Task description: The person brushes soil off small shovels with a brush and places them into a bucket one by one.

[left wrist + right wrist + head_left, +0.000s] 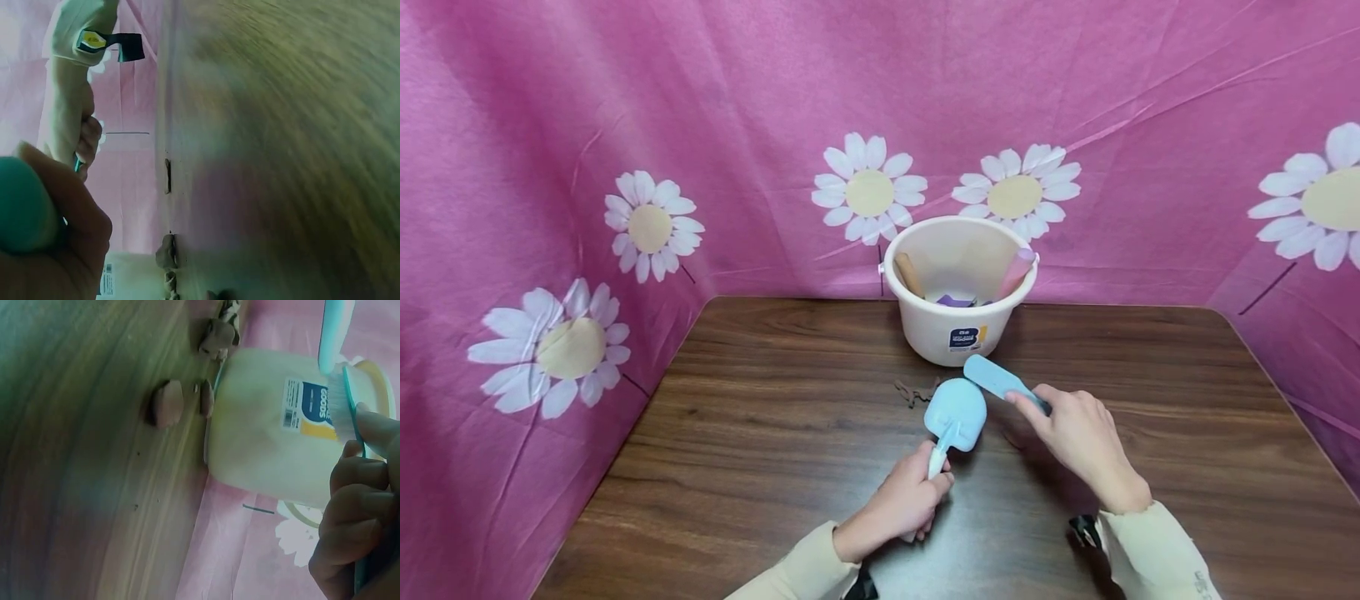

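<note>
My left hand [913, 492] grips the handle of a small light-blue dustpan [955, 412], its scoop pointing away from me above the table. In my right hand [1086, 433] is a light-blue brush [1000, 379], held by its handle with thumb and fingers. Its white bristles [339, 403] show in the right wrist view, beside the dustpan's edge. The brush tip lies right by the dustpan's far rim in the head view. Brown scraps [913, 393] lie on the table just left of the dustpan, and brown lumps [167, 404] show larger in the right wrist view.
A white bucket [936, 325] with a label stands behind the tools at the table's back edge. Inside are a tan stick [908, 275], a pink cylinder [1017, 273] and purple pieces [955, 301]. Pink flowered cloth [760, 125] hangs around the wooden table [730, 467].
</note>
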The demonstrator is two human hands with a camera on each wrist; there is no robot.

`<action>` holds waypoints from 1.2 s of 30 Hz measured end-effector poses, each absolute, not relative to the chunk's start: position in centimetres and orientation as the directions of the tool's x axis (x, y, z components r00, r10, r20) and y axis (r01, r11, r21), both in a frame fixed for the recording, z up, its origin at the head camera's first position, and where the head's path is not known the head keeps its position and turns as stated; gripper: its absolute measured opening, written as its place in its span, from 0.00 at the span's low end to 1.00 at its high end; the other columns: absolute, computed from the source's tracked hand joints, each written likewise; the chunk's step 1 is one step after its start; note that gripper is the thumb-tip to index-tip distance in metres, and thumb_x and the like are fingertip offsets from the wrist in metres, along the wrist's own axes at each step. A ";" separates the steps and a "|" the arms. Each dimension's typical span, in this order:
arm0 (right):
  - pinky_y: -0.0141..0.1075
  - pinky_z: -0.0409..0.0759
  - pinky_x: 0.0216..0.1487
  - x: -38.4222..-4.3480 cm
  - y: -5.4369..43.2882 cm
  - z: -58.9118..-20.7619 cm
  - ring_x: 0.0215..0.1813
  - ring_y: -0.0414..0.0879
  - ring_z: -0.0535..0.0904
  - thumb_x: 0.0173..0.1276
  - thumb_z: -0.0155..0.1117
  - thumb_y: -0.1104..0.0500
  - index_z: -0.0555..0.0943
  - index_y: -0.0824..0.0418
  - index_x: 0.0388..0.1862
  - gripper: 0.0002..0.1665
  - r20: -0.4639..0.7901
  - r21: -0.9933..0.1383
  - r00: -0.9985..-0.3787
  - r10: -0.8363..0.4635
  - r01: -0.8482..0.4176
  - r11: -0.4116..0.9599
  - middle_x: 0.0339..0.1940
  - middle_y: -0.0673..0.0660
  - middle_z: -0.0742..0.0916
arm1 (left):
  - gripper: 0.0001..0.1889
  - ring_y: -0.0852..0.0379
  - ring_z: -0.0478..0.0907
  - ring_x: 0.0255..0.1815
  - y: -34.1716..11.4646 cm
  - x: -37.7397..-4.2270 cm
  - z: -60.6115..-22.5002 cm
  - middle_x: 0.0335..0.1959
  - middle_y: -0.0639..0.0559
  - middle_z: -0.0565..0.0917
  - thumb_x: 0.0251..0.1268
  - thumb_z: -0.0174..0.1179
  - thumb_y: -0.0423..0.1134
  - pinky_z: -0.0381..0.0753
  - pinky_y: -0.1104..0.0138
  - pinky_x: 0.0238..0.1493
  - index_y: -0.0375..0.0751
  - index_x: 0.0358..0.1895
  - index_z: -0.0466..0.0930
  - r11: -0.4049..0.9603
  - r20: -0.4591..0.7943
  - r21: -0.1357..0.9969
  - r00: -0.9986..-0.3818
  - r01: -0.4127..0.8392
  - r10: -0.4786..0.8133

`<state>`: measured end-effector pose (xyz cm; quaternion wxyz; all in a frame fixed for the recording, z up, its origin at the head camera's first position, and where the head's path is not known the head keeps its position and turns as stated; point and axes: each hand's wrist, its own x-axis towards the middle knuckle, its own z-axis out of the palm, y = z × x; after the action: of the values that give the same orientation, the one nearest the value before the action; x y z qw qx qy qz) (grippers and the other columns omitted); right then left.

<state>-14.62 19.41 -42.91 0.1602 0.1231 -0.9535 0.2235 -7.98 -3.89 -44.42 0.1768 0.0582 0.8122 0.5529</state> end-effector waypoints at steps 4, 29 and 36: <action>0.33 0.53 0.14 -14.8 19.9 -42.9 0.15 0.41 0.57 0.66 0.61 0.41 0.70 0.51 0.16 0.24 0.367 -0.371 -0.916 -0.160 -0.302 0.878 0.10 0.43 0.60 | 0.06 0.62 0.64 0.04 -4.3 -8.1 -44.1 0.11 0.54 0.67 0.70 0.51 0.41 0.69 0.66 0.03 0.44 0.40 0.68 0.318 -0.222 0.940 -0.932 -0.126 0.288; 0.35 0.55 0.14 -14.9 22.4 -43.3 0.17 0.44 0.60 0.67 0.58 0.38 0.72 0.50 0.18 0.23 0.309 -0.368 -0.941 -0.141 -0.255 0.894 0.11 0.45 0.61 | 0.18 0.63 0.67 0.07 -8.7 -8.1 -40.5 0.15 0.51 0.73 0.61 0.53 0.31 0.71 0.68 0.05 0.45 0.54 0.77 0.342 -0.152 0.940 -0.903 -0.006 0.401; 0.36 0.56 0.14 -14.9 23.2 -43.4 0.18 0.45 0.62 0.68 0.54 0.36 0.75 0.52 0.22 0.25 0.233 -0.377 -0.966 -0.112 -0.196 0.905 0.11 0.48 0.64 | 0.24 0.67 0.65 0.07 -10.1 -9.1 -39.1 0.16 0.54 0.72 0.65 0.58 0.37 0.70 0.70 0.07 0.50 0.65 0.72 0.386 -0.084 0.919 -0.913 0.085 0.399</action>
<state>-14.85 23.23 -43.44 0.1037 0.0794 -0.9705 0.2026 -9.10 -10.07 -39.07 0.1474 0.1476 0.8194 0.5340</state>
